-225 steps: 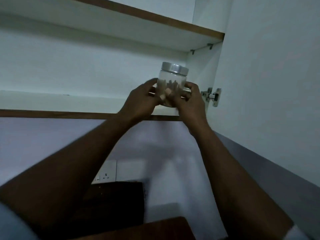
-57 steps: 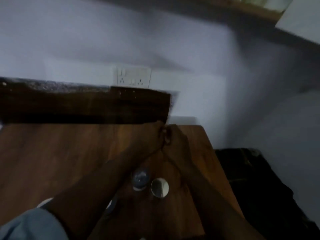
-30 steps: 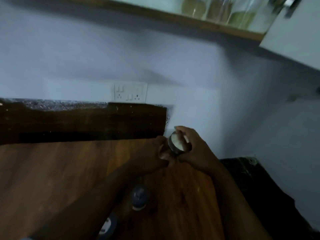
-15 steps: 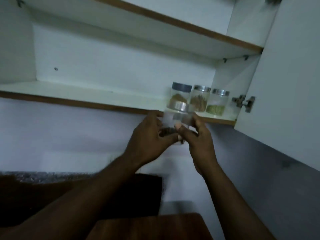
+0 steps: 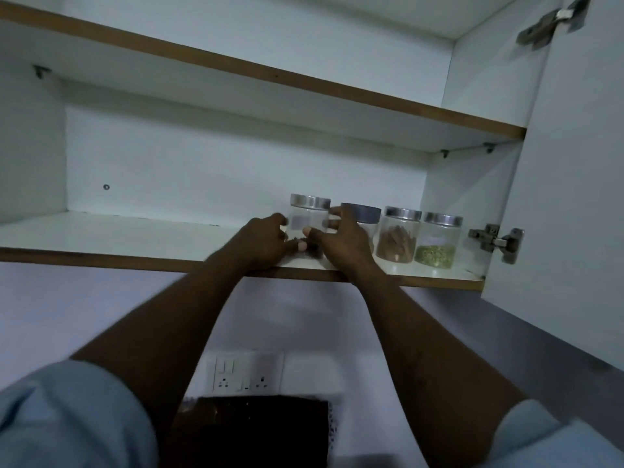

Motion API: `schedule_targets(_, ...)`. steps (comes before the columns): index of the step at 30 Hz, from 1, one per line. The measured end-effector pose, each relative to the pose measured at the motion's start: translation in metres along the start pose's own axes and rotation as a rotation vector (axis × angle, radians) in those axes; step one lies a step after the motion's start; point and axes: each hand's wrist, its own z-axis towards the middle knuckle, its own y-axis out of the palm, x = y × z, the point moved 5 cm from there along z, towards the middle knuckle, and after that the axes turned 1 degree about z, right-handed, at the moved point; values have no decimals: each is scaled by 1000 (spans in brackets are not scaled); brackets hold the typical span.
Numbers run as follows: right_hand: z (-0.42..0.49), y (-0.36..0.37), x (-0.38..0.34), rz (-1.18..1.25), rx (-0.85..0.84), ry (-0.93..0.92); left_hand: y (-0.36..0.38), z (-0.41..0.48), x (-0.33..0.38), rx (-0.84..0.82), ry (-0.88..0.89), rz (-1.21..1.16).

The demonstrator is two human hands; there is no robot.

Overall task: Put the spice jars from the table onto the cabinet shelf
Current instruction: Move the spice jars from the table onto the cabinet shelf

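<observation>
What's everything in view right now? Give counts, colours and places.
held jar: one, clear, silver lid, left end of the row, base hidden
grey-lid jar: one, clear, dark grey lid, second in row, partly hidden
brown jar: one, silver lid, brown sticks, third in row
green jar: one, silver lid, green seeds, right end
lower shelf: one, white, brown edge, under the jars
upper shelf: one, white, brown edge, above
door: one, white, open, right
hinges: two, metal, on the door
socket: one, white, wall below
dark panel: one, blackish, under the socket
sleeves: two, light blue, bottom corners
left hand: one, grips the held jar's left side
right hand: one, grips its right side
</observation>
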Motion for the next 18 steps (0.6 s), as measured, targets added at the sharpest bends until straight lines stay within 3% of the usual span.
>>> schedule_targets(5, 13, 14, 6, -81, 62, -16, 9, 26, -23, 37, -24, 137)
schedule_targets(13, 12, 22, 12, -266, 176, -11, 29, 35, -23, -211, 37, 518)
schedule_targets(18, 9, 20, 17, -325, 284, 25, 27, 25, -11, -166, -4, 525)
